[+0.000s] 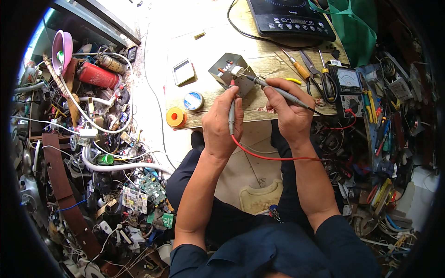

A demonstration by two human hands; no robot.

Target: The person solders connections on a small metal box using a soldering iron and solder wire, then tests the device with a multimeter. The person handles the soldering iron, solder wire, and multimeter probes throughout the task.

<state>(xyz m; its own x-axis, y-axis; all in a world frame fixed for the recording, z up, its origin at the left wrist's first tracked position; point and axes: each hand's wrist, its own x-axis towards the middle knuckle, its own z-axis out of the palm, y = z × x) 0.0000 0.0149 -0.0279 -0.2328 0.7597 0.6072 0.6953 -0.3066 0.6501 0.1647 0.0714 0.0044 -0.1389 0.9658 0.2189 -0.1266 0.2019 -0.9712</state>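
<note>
Dark shirt (269, 250) nearest, both hands (218, 123) (294, 116) pinch probes (231, 121) between fingers (276, 98), red lead (259, 156) crossing right forearm (313, 185), scissors (312, 68) beyond.

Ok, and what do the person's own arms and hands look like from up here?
Both the left hand and the right hand are bare, without gloves, and the forearms are uncovered. No watch or bracelet shows on either wrist. The left sleeve and right sleeve are short, plain dark blue cloth, ending around the elbows.
</note>
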